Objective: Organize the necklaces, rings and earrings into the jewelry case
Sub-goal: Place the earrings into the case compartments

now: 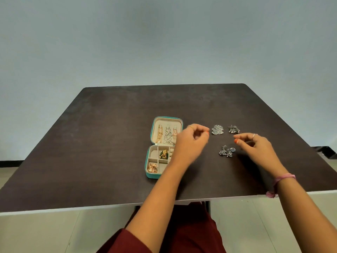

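Observation:
A small teal jewelry case (148,168) lies open on the dark table (91,143). Necklaces (168,136) hang in its lid. Gold-and-green earrings (163,154) and rose-gold earrings (152,168) sit in its compartments. Three silver earring pairs lie to the right: one (217,129) by my left fingertips, one (234,129) farther right, one (226,151) nearer me. My left hand (191,141) hovers over the case's right side, fingers loosely curled and holding nothing. My right hand (255,146) hovers just right of the near pair, fingers relaxed and empty.
The table's near edge (127,204) runs just above my lap. A dark object (323,151) juts out past the table's right side. A plain pale wall stands behind the table.

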